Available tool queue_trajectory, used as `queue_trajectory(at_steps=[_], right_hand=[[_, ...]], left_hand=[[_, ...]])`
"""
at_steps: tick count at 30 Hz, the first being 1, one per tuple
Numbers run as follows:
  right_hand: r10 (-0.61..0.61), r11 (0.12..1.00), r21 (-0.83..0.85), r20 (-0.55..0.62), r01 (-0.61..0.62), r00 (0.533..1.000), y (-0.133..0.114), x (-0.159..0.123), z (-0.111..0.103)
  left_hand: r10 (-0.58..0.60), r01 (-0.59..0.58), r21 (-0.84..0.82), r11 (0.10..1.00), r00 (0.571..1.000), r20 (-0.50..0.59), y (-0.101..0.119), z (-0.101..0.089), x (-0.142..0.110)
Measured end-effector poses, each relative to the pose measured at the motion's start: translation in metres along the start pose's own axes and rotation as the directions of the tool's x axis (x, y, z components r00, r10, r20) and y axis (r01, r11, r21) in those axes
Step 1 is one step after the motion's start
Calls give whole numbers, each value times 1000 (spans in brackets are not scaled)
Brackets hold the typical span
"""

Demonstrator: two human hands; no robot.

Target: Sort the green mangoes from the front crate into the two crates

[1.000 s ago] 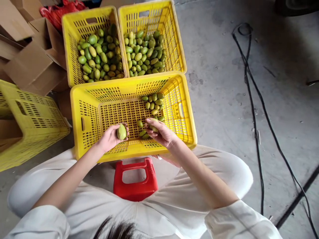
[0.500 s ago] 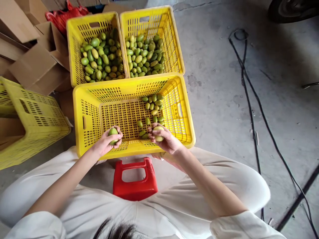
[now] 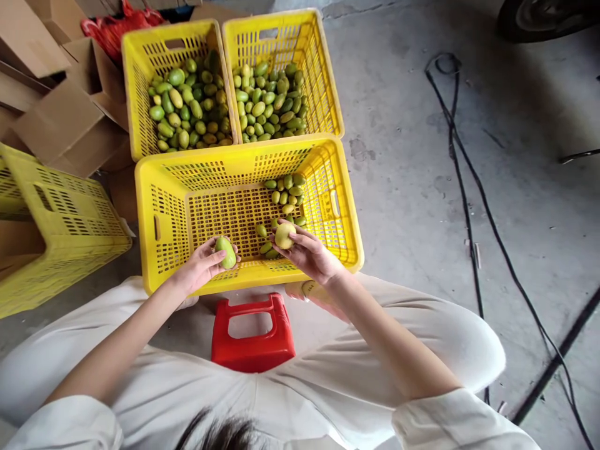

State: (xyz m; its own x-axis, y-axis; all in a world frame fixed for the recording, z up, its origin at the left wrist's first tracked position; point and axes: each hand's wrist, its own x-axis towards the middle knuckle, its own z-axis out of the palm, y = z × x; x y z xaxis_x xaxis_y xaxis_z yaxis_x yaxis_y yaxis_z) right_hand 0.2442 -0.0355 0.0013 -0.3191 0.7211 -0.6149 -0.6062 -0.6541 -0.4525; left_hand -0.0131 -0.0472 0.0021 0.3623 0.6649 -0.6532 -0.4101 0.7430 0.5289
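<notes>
My left hand (image 3: 207,261) is closed around a green oval fruit (image 3: 225,252), which looks like a small mango. In my right hand (image 3: 310,250) a rounder, yellow-green fruit (image 3: 284,236) is held by the fingertips. Both hands are over the near side of a wide yellow crate (image 3: 162,164) with slotted walls. Inside it, several green fruits (image 3: 289,192) lie in a cluster at the right, and a few more (image 3: 269,252) sit beside and partly behind my right hand.
Two yellow crates (image 3: 229,81) of green fruit stand behind the wide one. To the left are another yellow crate (image 3: 79,231) and cardboard boxes (image 3: 65,128). A red stool (image 3: 253,344) is between my legs. A black cable (image 3: 487,200) runs over the floor at right.
My left hand has shifted slightly right and turned its fruit. My right hand has moved up and left a little, turning the yellow-green fruit so its rounded end shows.
</notes>
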Motion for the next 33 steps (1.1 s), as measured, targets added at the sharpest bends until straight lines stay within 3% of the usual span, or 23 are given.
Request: queue_trajectory(at_steps=[5,11,15,22,28,33], right_hand=[[27,999,24,-33,-27,999,0,7,9],[-19,999,32,-41,20,999,0,18,8],[-8,996,88,17,7,1000,-4,21,13],[-68,995,83,74,62,995,-8,19,24],[-24,999,47,102,20,994,-10,18,25],[-3,1000,29,83,1,997,-12,19,25]], left_hand=[[8,-8,3,1000,1000,8,6,10,4],[-13,13,-156,988,1000,0,10,13,11],[-9,6,-151,989,1000,-19,9,18,12],[13,-26,58,998,980,199,13,29,8],[40,-48,95,994,995,87,15,32,8],[22,-13,-142,990,998,59,15,29,6]])
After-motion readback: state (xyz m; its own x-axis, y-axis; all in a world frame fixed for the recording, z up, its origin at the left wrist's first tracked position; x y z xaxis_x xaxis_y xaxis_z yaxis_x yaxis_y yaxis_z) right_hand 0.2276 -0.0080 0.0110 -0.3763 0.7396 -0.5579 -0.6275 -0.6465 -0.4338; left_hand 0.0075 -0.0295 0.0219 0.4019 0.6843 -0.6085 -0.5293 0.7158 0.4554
